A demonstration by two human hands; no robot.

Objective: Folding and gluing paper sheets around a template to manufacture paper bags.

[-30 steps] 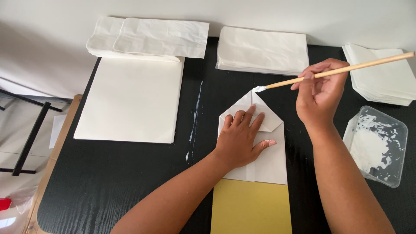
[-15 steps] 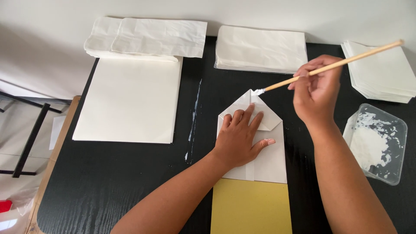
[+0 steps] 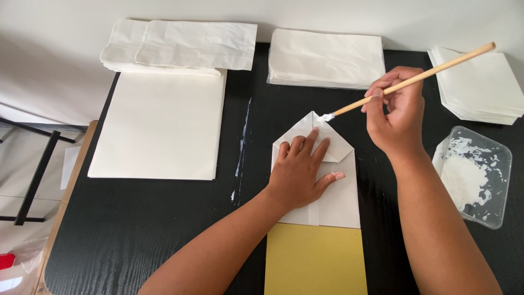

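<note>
Already the white paper bag lying flat on the black desk has its upper corners folded into a point, with a small flap turned back under the fingertips. By the look of it, the folding is done and gluing is in progress: the white-loaded tip of the wooden brush sits right at the peak of the fold, and no paste can be made out along the flap edges themselves. A yellow sheet pokes out from under the bag's near end.

The left hand is spread open, palm down, pressing the folded bag flat, thumb out to the right. The right hand is raised above the desk, fingers curled closed around the brush handle in a pen-like grip, wrist cocked so the handle slants up and away to the right.

A clear plastic tub of white paste stands just right of that forearm. Stacks of white paper and finished bags lie along the far side.
</note>
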